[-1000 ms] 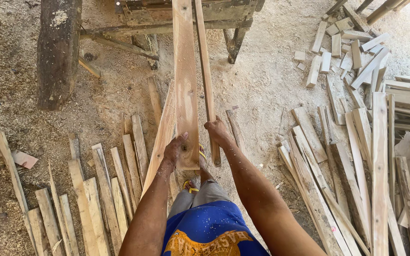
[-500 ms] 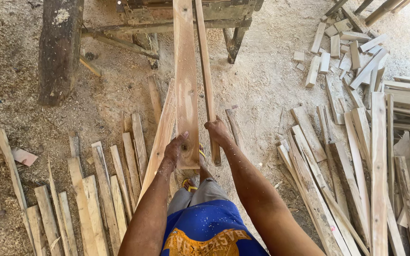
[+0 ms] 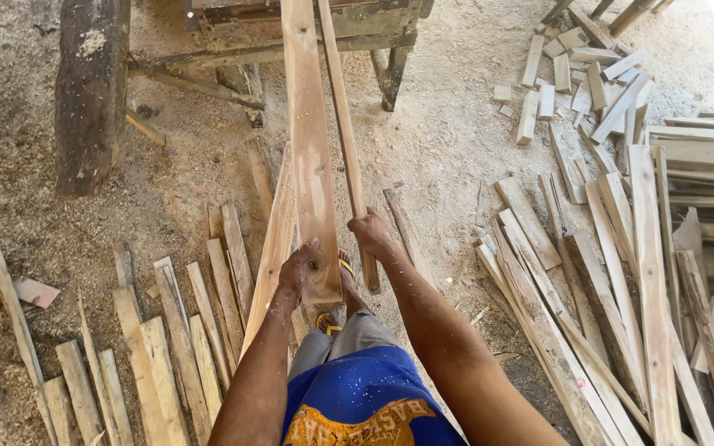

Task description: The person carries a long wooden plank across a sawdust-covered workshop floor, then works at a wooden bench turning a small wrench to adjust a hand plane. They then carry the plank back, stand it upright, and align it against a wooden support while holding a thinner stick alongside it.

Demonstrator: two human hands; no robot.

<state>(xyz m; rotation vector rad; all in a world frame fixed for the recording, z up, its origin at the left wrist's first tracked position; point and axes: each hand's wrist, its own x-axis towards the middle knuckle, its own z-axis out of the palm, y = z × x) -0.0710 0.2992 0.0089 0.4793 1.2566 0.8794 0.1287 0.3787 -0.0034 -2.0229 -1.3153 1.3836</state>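
A long pale wooden plank [image 3: 309,149] runs from a wooden workbench [image 3: 291,33] at the top down toward me. My left hand [image 3: 297,268] grips its near end from the left side. A thin wooden strip [image 3: 342,132] lies along the plank's right edge, and my right hand [image 3: 371,233] is closed around it near its lower end. Another slat [image 3: 273,248] leans on the plank's left side. My foot in a yellow sandal [image 3: 330,318] shows below the plank.
Sawdust covers the ground. Several offcut slats [image 3: 167,330] lie in a row at lower left. A big heap of boards [image 3: 646,248] fills the right. A dark thick beam [image 3: 88,91] stands at upper left.
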